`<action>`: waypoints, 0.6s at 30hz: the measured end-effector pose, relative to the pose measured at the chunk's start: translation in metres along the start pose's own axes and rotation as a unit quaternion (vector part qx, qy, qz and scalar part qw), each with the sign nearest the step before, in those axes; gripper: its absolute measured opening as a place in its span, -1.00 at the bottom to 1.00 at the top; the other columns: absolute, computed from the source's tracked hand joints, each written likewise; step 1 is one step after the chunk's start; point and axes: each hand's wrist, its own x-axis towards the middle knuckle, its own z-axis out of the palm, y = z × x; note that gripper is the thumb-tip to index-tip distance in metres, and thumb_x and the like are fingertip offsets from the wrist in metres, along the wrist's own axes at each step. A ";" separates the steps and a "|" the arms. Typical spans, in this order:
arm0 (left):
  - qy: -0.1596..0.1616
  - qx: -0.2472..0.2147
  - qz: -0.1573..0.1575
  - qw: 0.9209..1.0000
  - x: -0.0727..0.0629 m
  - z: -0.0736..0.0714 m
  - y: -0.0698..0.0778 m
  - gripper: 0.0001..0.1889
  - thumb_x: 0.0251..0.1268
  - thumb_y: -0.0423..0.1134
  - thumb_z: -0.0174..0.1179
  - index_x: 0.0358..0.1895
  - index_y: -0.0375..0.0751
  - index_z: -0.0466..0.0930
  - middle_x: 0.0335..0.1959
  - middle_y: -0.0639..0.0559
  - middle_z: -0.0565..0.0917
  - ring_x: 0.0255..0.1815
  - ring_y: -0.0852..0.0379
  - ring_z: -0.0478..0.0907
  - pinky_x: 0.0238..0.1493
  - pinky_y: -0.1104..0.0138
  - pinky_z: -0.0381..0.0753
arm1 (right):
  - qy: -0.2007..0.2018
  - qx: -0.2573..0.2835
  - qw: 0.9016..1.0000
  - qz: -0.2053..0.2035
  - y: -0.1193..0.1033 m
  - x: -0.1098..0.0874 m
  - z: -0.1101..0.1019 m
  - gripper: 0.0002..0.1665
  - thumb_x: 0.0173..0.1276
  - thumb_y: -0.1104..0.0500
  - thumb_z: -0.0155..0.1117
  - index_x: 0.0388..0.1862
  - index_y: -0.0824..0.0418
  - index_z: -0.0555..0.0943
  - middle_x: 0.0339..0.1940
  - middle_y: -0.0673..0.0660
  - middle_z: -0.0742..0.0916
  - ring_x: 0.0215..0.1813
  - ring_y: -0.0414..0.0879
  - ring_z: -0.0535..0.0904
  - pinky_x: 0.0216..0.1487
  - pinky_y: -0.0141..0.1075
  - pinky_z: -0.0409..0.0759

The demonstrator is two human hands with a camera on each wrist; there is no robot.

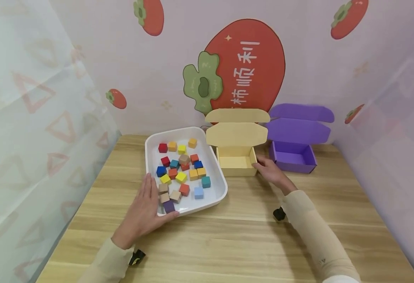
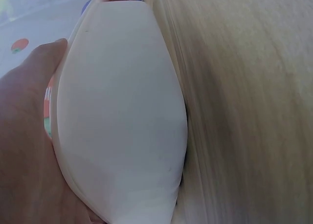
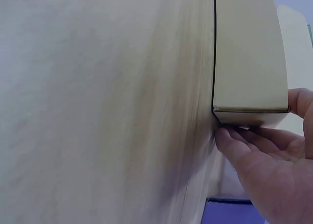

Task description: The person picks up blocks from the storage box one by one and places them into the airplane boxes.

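Observation:
A white tray [image 1: 218, 188] holds several small coloured cubes, among them yellow, red, blue, teal and bare-wood ones. My left hand [image 1: 143, 208] lies against the tray's near left corner. Its fingers stretch along the left side and its thumb along the front rim; in the left wrist view the thumb [image 2: 41, 57] touches the rim beside the tray's outer wall. My right hand [image 1: 272, 173] is at the right side of a pale yellow cardboard box [image 1: 236, 172], its lid raised. In the right wrist view the thumb reaches over the top edge and the curled fingers [image 3: 244, 145] meet the outer wall.
A purple cardboard box [image 1: 294, 167], its lid also raised, stands right of the yellow one. Behind them rises a wall sheet [image 1: 309, 59] printed with red fruit. The wooden table [image 1: 228, 243] extends in front. Fabric sheets hang at both sides.

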 end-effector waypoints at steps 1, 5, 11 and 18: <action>0.002 0.000 -0.001 1.000 -0.001 0.001 -0.001 0.44 0.13 0.67 0.11 0.68 -0.52 -0.17 0.75 -0.42 -0.20 0.77 -0.41 -0.22 0.65 -0.26 0.11 | -0.003 -0.002 1.000 -0.002 0.001 -0.001 0.000 -0.32 0.74 0.08 -0.03 0.71 0.24 0.17 0.67 0.35 0.36 0.68 0.25 0.25 0.58 0.17 0.36; 0.009 0.000 -0.004 1.000 -0.002 0.005 -0.003 0.45 0.13 0.67 0.12 0.68 -0.51 -0.18 0.75 -0.42 -0.19 0.77 -0.41 -0.21 0.65 -0.26 0.12 | -0.017 -0.008 1.000 -0.006 0.004 -0.009 -0.003 -0.29 0.74 0.08 -0.05 0.73 0.26 0.11 0.70 0.37 0.28 0.72 0.31 0.14 0.64 0.25 0.26; 0.013 -0.003 -0.008 1.000 -0.003 0.010 -0.004 0.46 0.11 0.69 0.11 0.68 -0.49 -0.18 0.76 -0.40 -0.21 0.77 -0.40 -0.22 0.63 -0.28 0.14 | -0.023 -0.013 1.000 0.006 0.011 -0.024 -0.007 -0.24 0.75 0.04 -0.03 0.73 0.31 0.04 0.72 0.40 0.20 0.73 0.36 0.07 0.66 0.29 0.19; 0.024 -0.005 -0.006 1.000 -0.001 0.015 -0.004 0.44 0.13 0.68 0.11 0.69 -0.47 -0.20 0.77 -0.37 -0.25 0.78 -0.38 -0.24 0.63 -0.27 0.15 | -0.023 -0.015 1.000 -0.015 0.018 -0.041 -0.008 -0.27 0.75 0.09 -0.04 0.72 0.35 0.07 0.70 0.44 0.24 0.69 0.39 0.15 0.62 0.30 0.24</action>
